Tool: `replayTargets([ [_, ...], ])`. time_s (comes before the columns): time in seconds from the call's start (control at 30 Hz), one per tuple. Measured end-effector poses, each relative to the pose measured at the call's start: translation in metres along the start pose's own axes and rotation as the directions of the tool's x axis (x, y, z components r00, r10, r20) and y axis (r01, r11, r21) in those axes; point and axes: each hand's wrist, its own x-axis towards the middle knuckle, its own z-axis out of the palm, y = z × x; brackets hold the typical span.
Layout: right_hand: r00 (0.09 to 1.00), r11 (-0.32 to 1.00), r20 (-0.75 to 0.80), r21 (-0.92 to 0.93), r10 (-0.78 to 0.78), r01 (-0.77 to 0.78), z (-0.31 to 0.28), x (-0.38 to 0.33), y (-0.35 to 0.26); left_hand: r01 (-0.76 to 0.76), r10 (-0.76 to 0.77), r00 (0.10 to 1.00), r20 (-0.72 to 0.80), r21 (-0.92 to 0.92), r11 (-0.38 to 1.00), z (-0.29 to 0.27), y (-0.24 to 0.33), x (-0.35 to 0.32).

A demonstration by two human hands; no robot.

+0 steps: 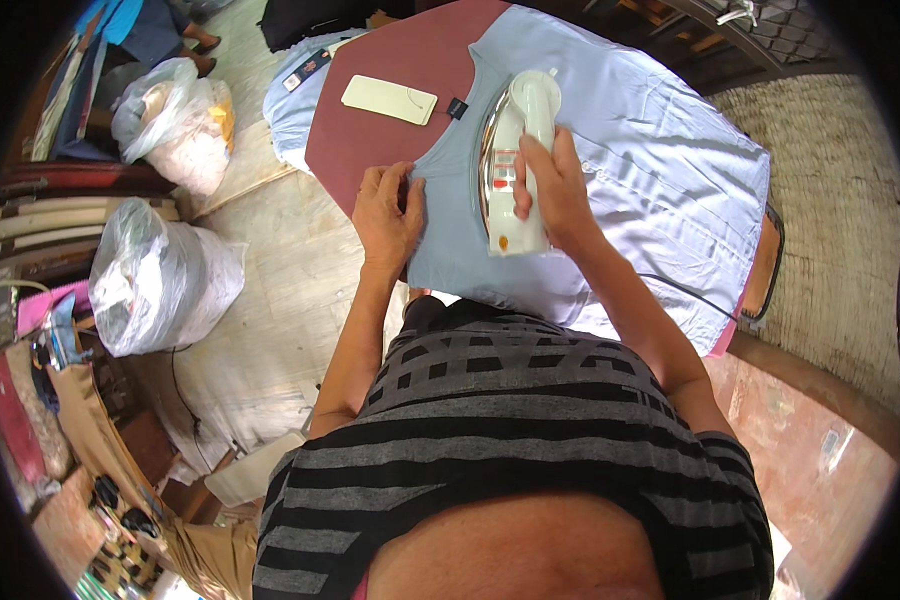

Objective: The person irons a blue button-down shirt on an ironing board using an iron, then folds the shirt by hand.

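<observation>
One white iron (517,160) stands on one pale blue shirt (610,190) spread over the maroon ironing board (390,130); the right hand (553,190) is wrapped around the iron's handle, while the left hand (388,210) lies flat with fingers together, pinning the shirt's edge. Two clear plastic bags stuffed with cloth, one (155,280) nearer and one (175,120) farther, sit on the floor to the left. One cream rectangular tag (389,99) lies on the board beside a small dark label (456,107) at the collar.

Iron (517,160) on shirt (650,190), left hand (388,212) beside it.
</observation>
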Motion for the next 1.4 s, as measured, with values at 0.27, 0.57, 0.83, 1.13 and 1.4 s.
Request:
replayTargets([
  [0.27,0.997,1.0,-0.078,-0.024,0.001,-0.003,0.004,0.012,-0.009,-0.111,0.112,0.983,0.146,-0.013,0.994,-0.011,-0.01,0.015],
  [0.57,0.981,0.931,-0.183,-0.342,0.07,-0.13,-0.011,-0.016,-0.022,-0.194,0.203,0.968,0.148,-0.073,0.978,-0.015,-0.016,0.017],
  [0.83,0.965,0.882,-0.256,-0.441,0.052,-0.164,-0.002,-0.01,-0.031,-0.217,0.228,0.962,0.149,-0.085,0.972,-0.015,-0.018,0.018],
  [1.13,0.957,0.901,-0.26,-0.375,0.125,-0.219,-0.009,-0.001,-0.04,-0.213,0.221,0.957,0.189,-0.061,0.975,-0.016,-0.017,0.021],
  [1.4,0.954,0.881,-0.263,-0.404,0.145,-0.245,-0.007,0.016,-0.055,-0.188,0.2,0.965,0.168,-0.084,0.979,-0.013,-0.02,0.021],
])
